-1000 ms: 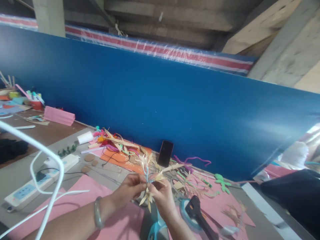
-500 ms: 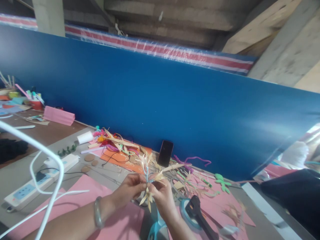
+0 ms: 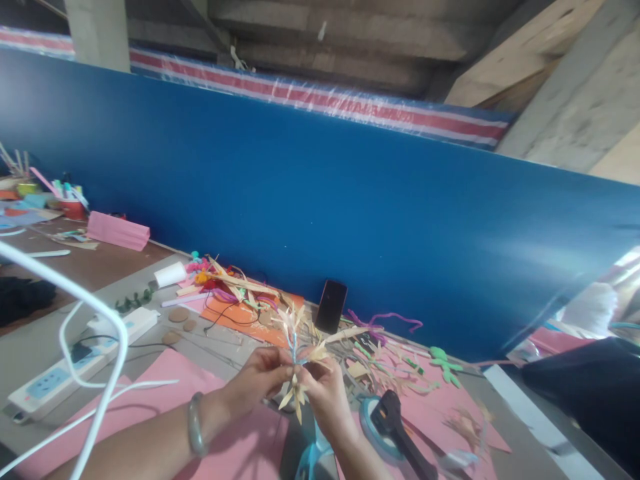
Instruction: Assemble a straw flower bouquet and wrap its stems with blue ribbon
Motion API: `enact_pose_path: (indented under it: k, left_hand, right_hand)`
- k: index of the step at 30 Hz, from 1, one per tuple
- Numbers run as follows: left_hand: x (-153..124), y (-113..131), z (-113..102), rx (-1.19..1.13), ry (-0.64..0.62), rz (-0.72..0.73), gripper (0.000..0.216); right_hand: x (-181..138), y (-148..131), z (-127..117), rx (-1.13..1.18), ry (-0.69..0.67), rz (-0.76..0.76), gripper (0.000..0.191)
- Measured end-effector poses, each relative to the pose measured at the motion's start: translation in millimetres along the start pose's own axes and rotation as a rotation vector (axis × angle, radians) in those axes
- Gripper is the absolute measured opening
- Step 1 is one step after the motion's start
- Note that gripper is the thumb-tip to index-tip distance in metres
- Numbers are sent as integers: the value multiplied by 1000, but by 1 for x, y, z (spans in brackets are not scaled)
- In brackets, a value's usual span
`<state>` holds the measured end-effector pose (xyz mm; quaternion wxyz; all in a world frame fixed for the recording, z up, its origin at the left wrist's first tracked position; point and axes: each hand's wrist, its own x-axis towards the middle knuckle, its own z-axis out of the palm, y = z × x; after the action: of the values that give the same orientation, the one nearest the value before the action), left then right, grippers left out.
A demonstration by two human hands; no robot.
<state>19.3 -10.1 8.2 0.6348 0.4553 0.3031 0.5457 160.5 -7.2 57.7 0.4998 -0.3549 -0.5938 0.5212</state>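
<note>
Both of my hands meet over the table's near middle. My left hand [image 3: 260, 380] and my right hand [image 3: 325, 393] pinch a small craft sprig [image 3: 295, 340] between them: a thin blue stem with pale straw-coloured leaf clusters at its top and bottom. It stands roughly upright. A grey bangle [image 3: 194, 427] sits on my left wrist. Pink paper [image 3: 175, 400] lies under my forearms.
A black glue gun [image 3: 395, 427] lies right of my hands beside a blue tape ring [image 3: 367, 417]. Behind are a leaning phone [image 3: 331, 305], orange paper [image 3: 235, 313] with straw scraps and pipe cleaners. A white power strip [image 3: 75, 363] and white cables [image 3: 90, 313] lie left. A blue partition [image 3: 350, 220] backs the table.
</note>
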Motion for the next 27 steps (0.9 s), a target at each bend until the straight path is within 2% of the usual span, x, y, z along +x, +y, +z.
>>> enact_pose_path:
  k: [12,27]
  left_hand:
    - [-1,4,4,-5,6,1,33]
    - [2,6,5,-32,49,3,34]
  right_hand:
    - [0,1,0,18,-4,-26,7]
    - [1,15,-3,-9,59,-17,18]
